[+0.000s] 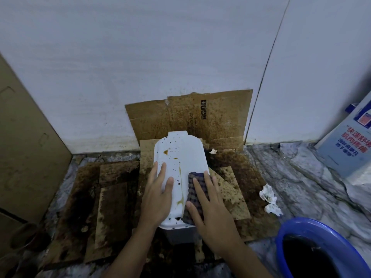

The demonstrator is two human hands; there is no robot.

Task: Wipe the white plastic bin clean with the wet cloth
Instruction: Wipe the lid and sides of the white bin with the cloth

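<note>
a grubby indoor corner, maybe a storeroom: white walls (140, 57), marble floor (301, 177), stained cardboard (190, 117) and a blue basin (297, 227).

two hands (158, 197) (212, 209), one bin (180, 155), one cloth (190, 187), one basin (285, 234), three tissue wads (268, 194) (273, 209) (213, 151).

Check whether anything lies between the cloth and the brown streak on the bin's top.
Nothing visible does. The cloth, under the right hand, lies flat on the white bin just right of the brown streak; the left hand rests farther left, clear of it.
</note>
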